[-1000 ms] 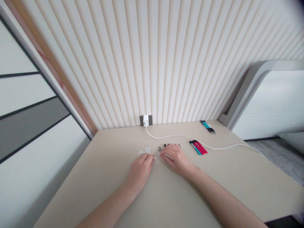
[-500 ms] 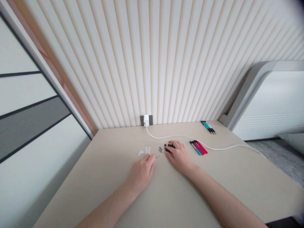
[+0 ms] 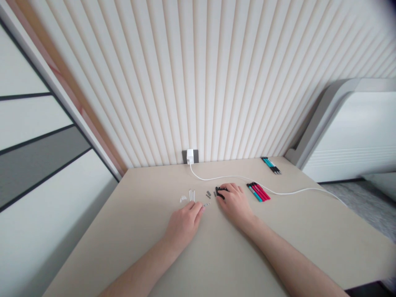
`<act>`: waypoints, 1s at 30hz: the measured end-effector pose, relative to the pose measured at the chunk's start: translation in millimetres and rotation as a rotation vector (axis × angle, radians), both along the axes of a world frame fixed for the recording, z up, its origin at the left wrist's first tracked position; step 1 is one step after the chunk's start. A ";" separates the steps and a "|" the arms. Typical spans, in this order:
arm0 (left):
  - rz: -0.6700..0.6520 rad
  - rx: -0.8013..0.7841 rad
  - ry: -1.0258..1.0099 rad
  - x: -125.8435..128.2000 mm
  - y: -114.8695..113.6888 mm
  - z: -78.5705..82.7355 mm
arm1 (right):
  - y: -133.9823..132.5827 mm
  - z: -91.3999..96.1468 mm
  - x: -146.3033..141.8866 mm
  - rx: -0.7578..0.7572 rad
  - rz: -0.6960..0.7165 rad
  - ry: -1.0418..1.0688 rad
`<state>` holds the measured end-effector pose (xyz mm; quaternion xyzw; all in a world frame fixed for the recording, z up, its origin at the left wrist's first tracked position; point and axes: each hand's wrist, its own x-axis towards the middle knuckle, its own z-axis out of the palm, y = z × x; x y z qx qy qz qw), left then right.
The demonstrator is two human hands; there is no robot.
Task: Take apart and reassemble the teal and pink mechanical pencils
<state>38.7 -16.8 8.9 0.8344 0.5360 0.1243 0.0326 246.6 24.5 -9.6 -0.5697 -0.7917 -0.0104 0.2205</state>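
My left hand (image 3: 185, 222) is closed in a pinch around a slim white pen refill (image 3: 206, 204), whose grey tip points right; the rest of it is hidden by the fingers. Just beyond that hand lie several thin white refills (image 3: 192, 195), with small whitish pieces (image 3: 183, 198) to their left. My right hand (image 3: 234, 202) is bent over a cluster of short black pen parts (image 3: 221, 191), its fingertips on them and partly covering them. Small dark grey pieces (image 3: 208, 194) lie between the two hands.
Several red and teal pen barrels (image 3: 258, 192) lie right of my right hand. Teal and black pens (image 3: 271, 165) rest at the table's far right. A white cable (image 3: 229, 177) runs from a charger (image 3: 190, 156) at the ribbed wall across the table (image 3: 130, 231).
The right hand's fingers have shifted slightly right over the black pen parts, and a small grey piece now shows beside them. The left hand has barely moved, the refill still pinched.
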 end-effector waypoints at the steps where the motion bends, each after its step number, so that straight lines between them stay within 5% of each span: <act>1: -0.002 -0.003 -0.006 -0.1 0.1 0.1 | 0.0 0.2 -0.4 -0.003 -0.007 -0.002; 10: -0.013 -0.016 -0.063 -2.4 -0.4 -2.0 | -1.7 8.7 6.5 0.053 -0.109 0.122; 14: -0.020 -0.002 -0.064 -2.5 -0.2 -1.1 | -5.3 14.6 5.8 0.000 -0.142 0.427; 22: -0.045 0.050 -0.125 -4.0 0.0 -2.0 | -4.7 15.2 -5.3 -0.256 0.061 1.131; 30: -0.077 0.039 -0.149 -3.7 -1.3 -1.6 | -1.1 16.4 -6.8 -0.383 0.074 1.390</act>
